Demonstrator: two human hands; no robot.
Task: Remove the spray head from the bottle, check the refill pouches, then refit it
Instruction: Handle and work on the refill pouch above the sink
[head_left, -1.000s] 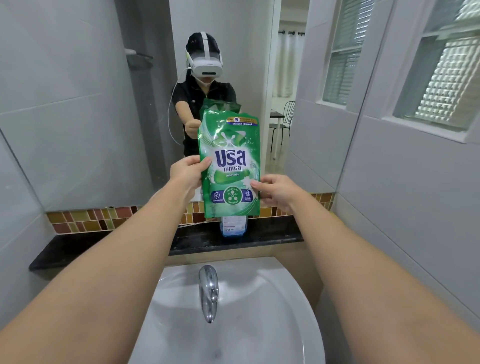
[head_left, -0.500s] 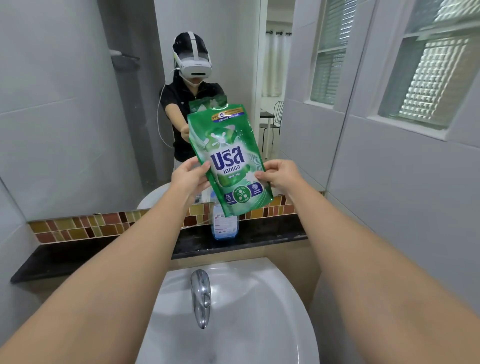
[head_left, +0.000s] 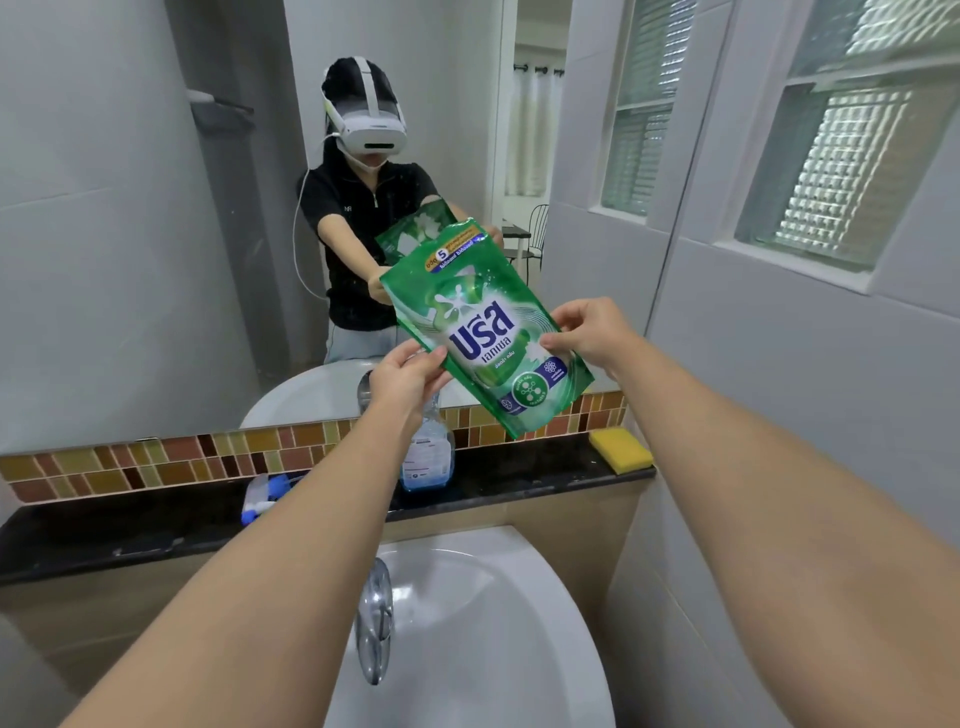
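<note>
a white sink fills the lower centre, its chrome tap pointing down. a yellow sponge lies at the right end of the black ledge, below the mirror.

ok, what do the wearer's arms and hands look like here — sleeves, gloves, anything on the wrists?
Both forearms are bare up to the frame edge, with no sleeves showing. The left hand and the right hand have no gloves, and no rings, watch or bands are visible. The mirror shows a black short-sleeved top and a white headset with a cable.
</note>
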